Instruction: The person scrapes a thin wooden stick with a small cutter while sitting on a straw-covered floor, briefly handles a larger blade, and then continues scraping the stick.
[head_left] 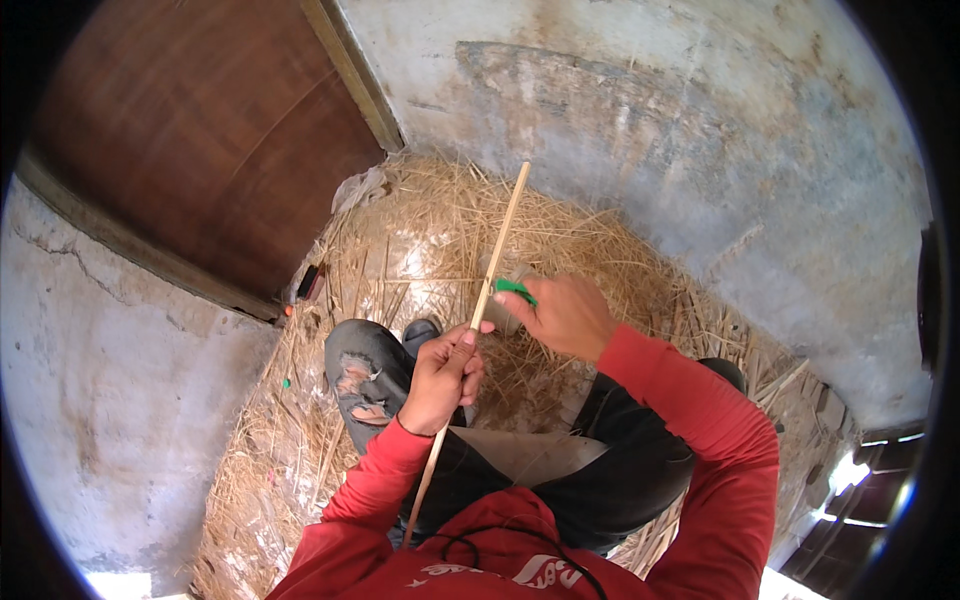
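Wooden stick (498, 255) is slanting out from near your red top (500, 512) and over the straw (570, 225). Your left hand (444, 378) is holding the stick tightly near its middle. Your right hand (570, 315) is gripping a small green thing (514, 290) just beside the stick. Whether those two are touching is not showing clearly.

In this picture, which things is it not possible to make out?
Green tool: head view; partly covered by the right hand, kind unclear.
Wooden stick: head view; its gripped stretch is covered by the left hand.
Brown door: head view; cut off by the fisheye rim.
Green speck: head view; too small to identify.
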